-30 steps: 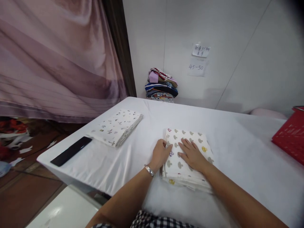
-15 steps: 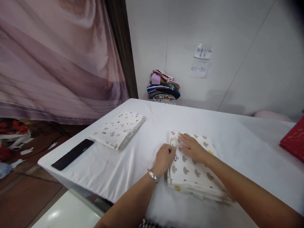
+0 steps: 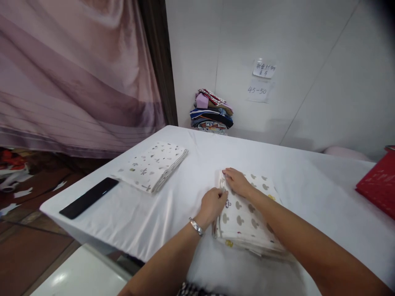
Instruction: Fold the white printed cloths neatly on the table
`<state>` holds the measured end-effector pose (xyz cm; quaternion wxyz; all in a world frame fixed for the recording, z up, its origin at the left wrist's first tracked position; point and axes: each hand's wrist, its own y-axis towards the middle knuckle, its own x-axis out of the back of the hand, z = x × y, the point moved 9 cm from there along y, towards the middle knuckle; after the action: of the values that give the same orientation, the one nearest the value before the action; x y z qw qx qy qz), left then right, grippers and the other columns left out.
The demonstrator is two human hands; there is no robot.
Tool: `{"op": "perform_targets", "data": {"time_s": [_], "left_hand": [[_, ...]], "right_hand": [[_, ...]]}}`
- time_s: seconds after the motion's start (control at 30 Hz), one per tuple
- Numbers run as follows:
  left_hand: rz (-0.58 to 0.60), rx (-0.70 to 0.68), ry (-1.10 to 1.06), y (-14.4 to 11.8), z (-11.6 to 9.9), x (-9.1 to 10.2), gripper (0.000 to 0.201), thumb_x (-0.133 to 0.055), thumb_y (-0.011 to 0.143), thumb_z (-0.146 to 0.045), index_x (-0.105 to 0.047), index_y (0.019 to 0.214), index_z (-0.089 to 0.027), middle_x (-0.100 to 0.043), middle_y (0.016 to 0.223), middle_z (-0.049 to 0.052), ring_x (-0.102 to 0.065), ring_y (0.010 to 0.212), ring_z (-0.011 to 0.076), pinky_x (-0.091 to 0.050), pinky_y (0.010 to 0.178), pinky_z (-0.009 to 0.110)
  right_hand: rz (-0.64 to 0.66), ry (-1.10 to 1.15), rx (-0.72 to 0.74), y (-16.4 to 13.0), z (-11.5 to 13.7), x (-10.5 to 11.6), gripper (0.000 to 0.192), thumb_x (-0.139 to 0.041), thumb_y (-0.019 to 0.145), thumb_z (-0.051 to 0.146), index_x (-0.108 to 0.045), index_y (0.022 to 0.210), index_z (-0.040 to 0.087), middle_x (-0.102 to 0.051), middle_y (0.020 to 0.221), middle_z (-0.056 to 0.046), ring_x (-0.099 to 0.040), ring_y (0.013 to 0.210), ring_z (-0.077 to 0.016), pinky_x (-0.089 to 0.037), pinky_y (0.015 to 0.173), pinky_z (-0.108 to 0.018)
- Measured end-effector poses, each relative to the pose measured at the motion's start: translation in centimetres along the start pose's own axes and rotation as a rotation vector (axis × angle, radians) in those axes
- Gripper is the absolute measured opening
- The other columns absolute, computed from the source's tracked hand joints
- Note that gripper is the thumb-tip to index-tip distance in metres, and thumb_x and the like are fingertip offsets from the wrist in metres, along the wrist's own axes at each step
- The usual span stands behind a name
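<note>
A folded white cloth [image 3: 243,226] with grey and a few coloured mushroom-like prints lies on the white-covered table [image 3: 197,164]. At its left edge, my left hand [image 3: 212,203] is closed, with thumb and fingers gripping the layers; a silver bracelet circles that wrist. My right hand [image 3: 237,181] reaches across the cloth to its far left corner, where its fingers bend over the edge and pinch it. The undersides of both grips are hidden. To the left sits another folded white cloth [image 3: 156,164], printed with small grey motifs, apart from both hands.
A black phone-like slab [image 3: 89,198] rests near the table's left edge. Folded fabrics [image 3: 212,111] are stacked behind the table against the wall. A red object [image 3: 379,181] stands at the right. A pink curtain [image 3: 77,74] hangs at the left, and a white surface [image 3: 80,271] is below.
My right hand has slid left and away from me, from lying flat on the cloth to its far left corner. My left hand keeps its grip at the left edge.
</note>
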<state>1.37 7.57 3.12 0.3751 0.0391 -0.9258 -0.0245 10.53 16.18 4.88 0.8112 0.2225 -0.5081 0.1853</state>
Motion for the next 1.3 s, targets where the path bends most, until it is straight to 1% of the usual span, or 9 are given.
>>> {"op": "perform_targets", "data": {"time_s": [0.1, 0.2, 0.3, 0.37, 0.57, 0.77, 1.13, 1.2, 1.3], "left_hand": [[0.008, 0.002, 0.003, 0.0, 0.1, -0.1, 0.040, -0.042, 0.086, -0.042, -0.052, 0.056, -0.018, -0.056, 0.066, 0.000, -0.047, 0.061, 0.0126, -0.029, 0.057, 0.026], [0.019, 0.011, 0.019, 0.0, 0.2, -0.2, 0.041, -0.042, 0.086, -0.043, -0.053, 0.056, -0.018, -0.056, 0.063, 0.001, -0.046, 0.059, 0.0126, -0.028, 0.056, 0.026], [0.029, 0.010, 0.044, -0.1, 0.0, -0.1, 0.043, -0.040, 0.087, -0.044, -0.053, 0.056, -0.017, -0.056, 0.062, 0.001, -0.046, 0.058, 0.0126, -0.027, 0.055, 0.026], [0.041, 0.006, 0.062, -0.1, -0.2, -0.1, 0.044, -0.040, 0.087, -0.044, -0.054, 0.056, -0.017, -0.057, 0.062, 0.002, -0.047, 0.058, 0.0131, -0.027, 0.054, 0.027], [0.079, -0.002, 0.115, -0.2, -0.4, -0.1, 0.048, -0.036, 0.088, -0.046, -0.060, 0.058, -0.018, -0.061, 0.065, 0.004, -0.052, 0.061, 0.0152, -0.028, 0.055, 0.027], [0.095, -0.009, 0.138, -0.2, -0.5, -0.3, 0.048, -0.035, 0.089, -0.047, -0.065, 0.064, -0.018, -0.065, 0.069, 0.005, -0.056, 0.064, 0.0165, -0.031, 0.057, 0.027], [0.132, 0.009, 0.168, -0.2, -0.5, -0.3, 0.044, -0.035, 0.089, -0.036, -0.069, 0.067, -0.018, -0.068, 0.072, 0.008, -0.060, 0.069, 0.0188, -0.034, 0.060, 0.028], [0.137, 0.015, 0.160, -0.1, -0.4, -0.4, 0.044, -0.035, 0.089, -0.037, -0.069, 0.068, -0.018, -0.068, 0.072, 0.008, -0.060, 0.069, 0.0194, -0.035, 0.061, 0.028], [0.147, 0.024, 0.149, -0.1, -0.3, -0.4, 0.044, -0.035, 0.089, -0.037, -0.069, 0.069, -0.017, -0.067, 0.072, 0.008, -0.060, 0.070, 0.0197, -0.035, 0.061, 0.028]], "right_hand": [[-0.006, -0.010, -0.035, 0.6, 0.2, 0.8, 0.032, -0.041, 0.085, 0.013, -0.065, 0.106, 0.020, -0.062, 0.113, -0.005, -0.052, 0.108, -0.0160, -0.035, 0.093, -0.026], [0.015, -0.051, -0.181, 1.2, 0.0, 1.6, 0.027, -0.042, 0.088, 0.022, -0.069, 0.091, 0.019, -0.066, 0.098, -0.005, -0.057, 0.093, -0.0155, -0.039, 0.079, -0.023], [0.098, -0.084, -0.354, 1.6, -0.6, 1.7, 0.029, -0.044, 0.088, 0.035, -0.068, 0.089, 0.019, -0.068, 0.088, -0.004, -0.059, 0.079, -0.0149, -0.038, 0.065, -0.022], [0.147, -0.108, -0.409, 1.9, -0.7, 1.5, 0.030, -0.045, 0.087, 0.037, -0.068, 0.090, 0.019, -0.069, 0.085, -0.005, -0.060, 0.076, -0.0153, -0.037, 0.061, -0.023], [0.221, -0.157, -0.414, 2.9, -0.6, 0.6, 0.023, -0.052, 0.080, 0.029, -0.071, 0.081, 0.016, -0.070, 0.079, -0.008, -0.062, 0.072, -0.0180, -0.039, 0.059, -0.024], [0.243, -0.172, -0.410, 3.3, -0.3, 0.4, 0.020, -0.052, 0.072, 0.013, -0.072, 0.077, 0.013, -0.070, 0.077, -0.010, -0.064, 0.073, -0.0169, -0.039, 0.061, -0.021], [0.204, 0.064, -0.392, 3.3, -0.5, -0.3, 0.021, -0.049, 0.075, 0.014, -0.067, 0.063, 0.012, -0.064, 0.055, -0.005, -0.055, 0.049, -0.0108, -0.038, 0.052, -0.019], [0.188, 0.133, -0.390, 3.0, -0.7, -0.6, 0.021, -0.049, 0.077, 0.015, -0.067, 0.067, 0.011, -0.064, 0.057, -0.004, -0.055, 0.049, -0.0105, -0.039, 0.051, -0.019], [0.149, 0.247, -0.391, 2.4, -1.0, -0.8, 0.023, -0.046, 0.080, 0.014, -0.068, 0.084, 0.012, -0.069, 0.072, -0.004, -0.059, 0.057, -0.0102, -0.042, 0.051, -0.017]]}}
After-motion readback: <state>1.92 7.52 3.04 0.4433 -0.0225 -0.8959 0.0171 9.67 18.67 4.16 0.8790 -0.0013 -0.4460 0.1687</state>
